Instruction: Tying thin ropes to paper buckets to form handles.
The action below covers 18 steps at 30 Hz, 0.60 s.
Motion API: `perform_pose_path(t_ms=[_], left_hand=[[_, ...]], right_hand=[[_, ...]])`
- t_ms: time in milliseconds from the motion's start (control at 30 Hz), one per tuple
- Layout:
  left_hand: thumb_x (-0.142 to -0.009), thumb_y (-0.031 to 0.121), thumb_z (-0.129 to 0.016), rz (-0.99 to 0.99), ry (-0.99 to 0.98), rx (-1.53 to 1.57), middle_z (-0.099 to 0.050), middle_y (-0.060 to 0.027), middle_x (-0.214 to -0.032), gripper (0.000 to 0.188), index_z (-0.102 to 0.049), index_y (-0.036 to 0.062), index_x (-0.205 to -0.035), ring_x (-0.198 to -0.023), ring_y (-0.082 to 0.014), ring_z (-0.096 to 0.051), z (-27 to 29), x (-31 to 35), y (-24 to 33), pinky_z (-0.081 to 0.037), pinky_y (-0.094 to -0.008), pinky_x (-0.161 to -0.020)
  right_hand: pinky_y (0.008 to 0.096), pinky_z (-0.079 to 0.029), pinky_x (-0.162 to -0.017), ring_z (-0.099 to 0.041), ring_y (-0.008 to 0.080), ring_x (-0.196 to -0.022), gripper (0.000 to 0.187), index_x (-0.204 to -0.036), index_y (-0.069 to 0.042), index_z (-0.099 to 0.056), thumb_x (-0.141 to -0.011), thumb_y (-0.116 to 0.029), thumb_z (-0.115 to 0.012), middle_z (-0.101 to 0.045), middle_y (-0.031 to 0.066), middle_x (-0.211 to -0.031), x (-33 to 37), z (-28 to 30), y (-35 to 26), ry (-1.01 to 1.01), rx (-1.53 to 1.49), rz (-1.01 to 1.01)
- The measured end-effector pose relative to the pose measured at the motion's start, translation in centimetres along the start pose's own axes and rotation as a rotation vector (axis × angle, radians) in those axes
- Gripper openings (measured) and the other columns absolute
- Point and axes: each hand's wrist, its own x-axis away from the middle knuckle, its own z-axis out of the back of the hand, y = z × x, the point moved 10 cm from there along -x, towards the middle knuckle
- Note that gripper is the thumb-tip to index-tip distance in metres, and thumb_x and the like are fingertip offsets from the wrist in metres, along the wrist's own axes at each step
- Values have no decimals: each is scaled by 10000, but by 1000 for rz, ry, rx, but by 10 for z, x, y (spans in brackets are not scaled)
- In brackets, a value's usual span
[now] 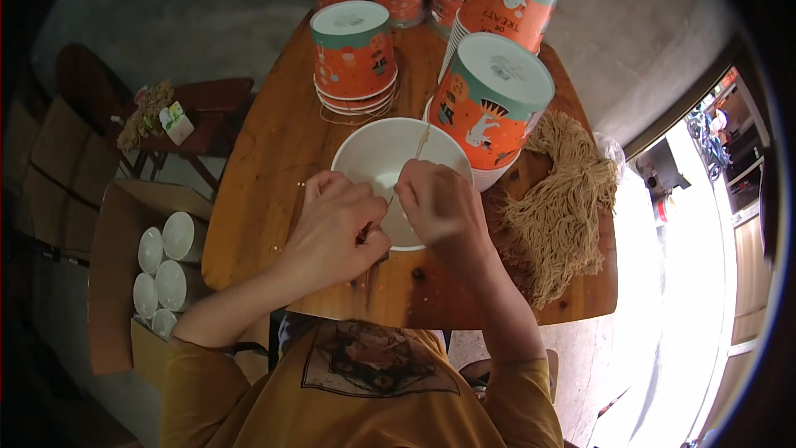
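Hands meet over the white paper bucket (390,158), which sits open side up near the front edge of the wooden table (274,149). Left hand (336,228) has its fingers curled together, pinched on what looks like one end of a thin tan string (421,143). Right hand (438,203) is also closed, pinching the same string, which runs up from the fingers across the bucket's mouth toward the far rim. Exact contact at the left fingertips is hidden behind the knuckles, so I can't confirm it.

Risks as I read them:
- String is thin and held only by fingertips. Any slack or a tug at the wrong angle and it likely slips out of the pinch.
- Bucket is light and unweighted, with neither hand bracing it. A pull on the string could tip it or drag it off the near edge.
- Stack of orange printed buckets (489,104) stands just beside the white one, leaning a bit toward it. An elbow nudge or bucket shift could topple it; the second stack (355,58) behind is less exposed.
- Pile of tan cord (560,207) lies at the right, touching the stack's base and near the right wrist. Loose strands could snag the hand or tangle with the working string.

Cardboard box of white cups (170,270) on the floor at left is well apart, no concern.
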Motion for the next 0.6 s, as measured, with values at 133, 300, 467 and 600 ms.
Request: perform_pose_path(t_ms=[133,300,467,600], left_hand=[[-768,95,-599,-12,-33,63,-512,-115,-823,96,-523,42,-791,-876,-317,-527,1,6,-1,-356,-422,-950],[-827,149,-709,-82,-84,139,-542,-86,-874,185,-564,61,-901,-951,-302,-544,0,13,2,-368,-409,-952],[-808,62,-725,-244,-59,120,-555,-73,-932,193,-580,70,-936,-980,-300,-549,-6,20,10,-366,-437,-973],[-793,-2,-713,-310,-85,15,-565,-64,-964,214,-586,77,-947,-996,-281,-551,7,18,4,-357,-453,-1021]], right_hand=[[477,-491,-696,-626,402,-821,128,-854,-20,-613,-893,-139,-588,-647,191,-826,-2,-10,0,-85,40,-34],[470,-494,-701,-626,403,-817,137,-855,-15,-616,-897,-142,-585,-651,193,-840,-4,-17,7,-114,49,-57],[474,-501,-744,-624,380,-864,126,-894,-32,-606,-900,-158,-601,-646,167,-861,-2,-9,0,-43,4,-14],[450,-497,-733,-600,338,-877,192,-911,-93,-615,-808,-180,-752,-594,107,-869,9,37,-4,262,-76,223]])
